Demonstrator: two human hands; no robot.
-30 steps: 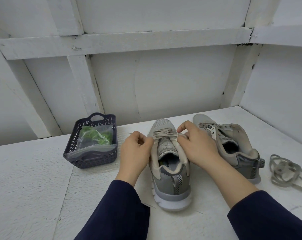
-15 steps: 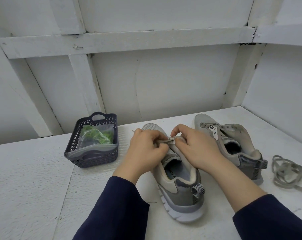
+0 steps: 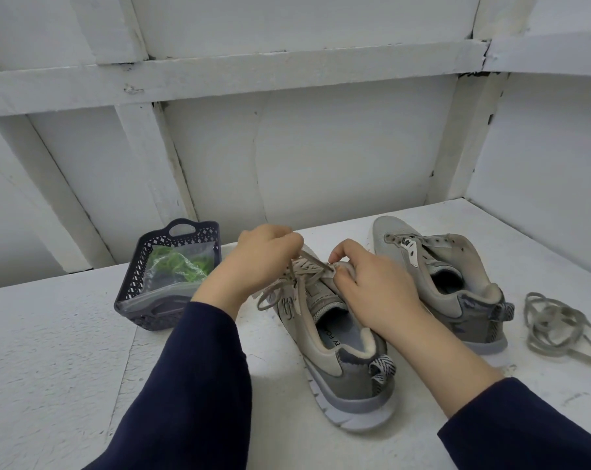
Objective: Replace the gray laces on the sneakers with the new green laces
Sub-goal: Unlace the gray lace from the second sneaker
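Observation:
A gray sneaker (image 3: 341, 364) lies in front of me, heel toward me, with its gray lace (image 3: 304, 271) loosened across the eyelets. My left hand (image 3: 253, 266) pinches that lace and holds it raised above the shoe's left side. My right hand (image 3: 365, 286) grips the sneaker's right upper edge by the eyelets. The second sneaker (image 3: 457, 279) stands to the right with no lace in it. A loose gray lace (image 3: 558, 327) lies in a heap at the far right. The green laces (image 3: 177, 264) sit in a clear bag inside the basket.
A dark purple plastic basket (image 3: 145, 266) stands at the left on the white tabletop (image 3: 50, 368). White walls with wooden beams close in behind and to the right of the table.
The sneaker has turned so its heel points more to the right. My left hand has risen and drawn the gray lace up and out of the eyelets.

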